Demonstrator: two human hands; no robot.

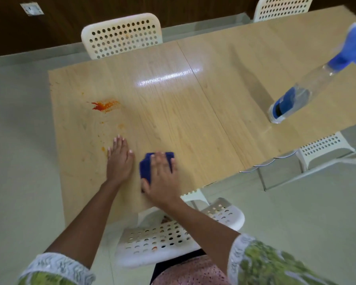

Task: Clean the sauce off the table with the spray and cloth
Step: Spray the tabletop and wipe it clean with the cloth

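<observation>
A red-orange sauce smear (105,105) lies on the left part of the light wooden table (193,112), with small orange specks trailing toward the near edge. My left hand (119,159) rests flat on the table, fingers apart, just below those specks. To its right, my right hand (161,177) presses down on a folded dark blue cloth (147,165), fingers spread over it. The clear spray bottle (308,87) with a blue trigger head stands at the table's right side, far from both hands.
White perforated chairs stand around the table: one at the far side (121,36), one at the far right (282,7), one at the near right (325,149), and one right below me (173,233). The floor is pale grey-green.
</observation>
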